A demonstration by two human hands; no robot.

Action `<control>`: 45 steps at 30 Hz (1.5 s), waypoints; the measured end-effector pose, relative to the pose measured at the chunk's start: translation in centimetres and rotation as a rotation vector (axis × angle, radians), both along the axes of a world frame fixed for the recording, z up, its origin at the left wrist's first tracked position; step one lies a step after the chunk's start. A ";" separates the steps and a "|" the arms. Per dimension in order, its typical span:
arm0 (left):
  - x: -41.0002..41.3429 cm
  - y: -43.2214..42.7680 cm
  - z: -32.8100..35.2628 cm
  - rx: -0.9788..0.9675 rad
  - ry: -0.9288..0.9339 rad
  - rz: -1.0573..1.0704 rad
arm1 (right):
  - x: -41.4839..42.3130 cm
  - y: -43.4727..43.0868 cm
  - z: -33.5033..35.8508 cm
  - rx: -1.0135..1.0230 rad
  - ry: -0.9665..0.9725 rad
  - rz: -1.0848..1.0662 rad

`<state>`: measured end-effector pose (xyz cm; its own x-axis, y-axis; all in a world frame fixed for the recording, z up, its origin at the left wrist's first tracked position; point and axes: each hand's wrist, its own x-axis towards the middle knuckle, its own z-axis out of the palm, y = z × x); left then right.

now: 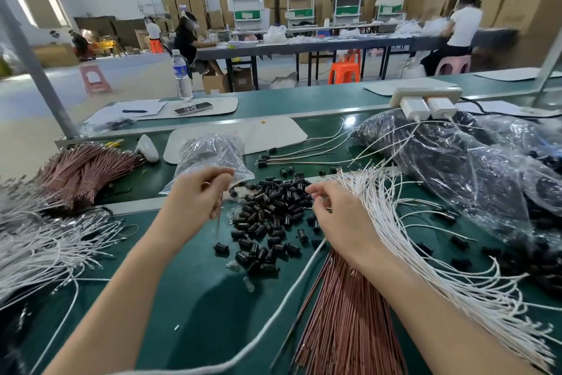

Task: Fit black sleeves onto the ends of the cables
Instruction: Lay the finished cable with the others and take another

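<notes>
A heap of small black sleeves (273,207) lies on the green bench between my hands. My left hand (197,195) pinches a thin cable (218,222) that hangs down, with a black sleeve (221,248) on its lower end touching the bench. My right hand (337,216) hovers at the right edge of the heap, fingers curled over the tips of the cables; what it holds, if anything, is hidden. Beneath my right wrist fan out a bundle of copper-coloured cables (343,320) and a bundle of white cables (431,259).
Finished cables with sleeves (292,159) lie behind the heap. Bagged sleeves: small clear bag (209,155), big bag (474,168) at right. More copper (82,171) and white cables (45,247) at left. A thick white cord (273,311) crosses the bench. Power strip (425,95), bottle (182,76) behind.
</notes>
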<state>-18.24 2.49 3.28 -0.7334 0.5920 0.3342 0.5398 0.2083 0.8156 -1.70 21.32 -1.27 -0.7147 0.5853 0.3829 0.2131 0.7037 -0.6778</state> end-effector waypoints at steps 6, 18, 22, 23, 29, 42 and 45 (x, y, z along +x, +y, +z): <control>0.3 -0.6 -3.6 0.767 -0.950 0.099 | -0.8 -1.3 0.6 0.247 -0.519 0.076; 0.5 -0.7 -6.7 0.829 -1.036 0.100 | -2.3 -1.7 -0.1 0.055 -0.157 0.052; 0.4 -0.5 -6.7 0.801 -0.989 0.110 | -3.6 -2.1 -1.3 -0.141 0.070 0.029; 0.4 -0.5 -6.8 0.791 -0.967 0.104 | -3.7 -2.2 -1.5 -0.179 0.102 0.038; 1.1 0.1 -7.5 0.698 -0.776 0.054 | -3.8 -1.9 -3.2 -0.226 0.121 0.073; 1.0 0.0 -7.6 0.667 -0.749 0.043 | -3.5 -2.0 -3.7 -0.181 0.112 0.072; 1.2 0.2 -7.6 0.643 -0.720 0.047 | -3.5 -2.1 -3.7 -0.173 0.128 0.083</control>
<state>-17.02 2.70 -4.28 -0.9076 0.4173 0.0449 -0.1319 -0.3851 0.9134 -5.25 19.24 -4.97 -0.7154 0.5912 0.3724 0.0641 0.5863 -0.8076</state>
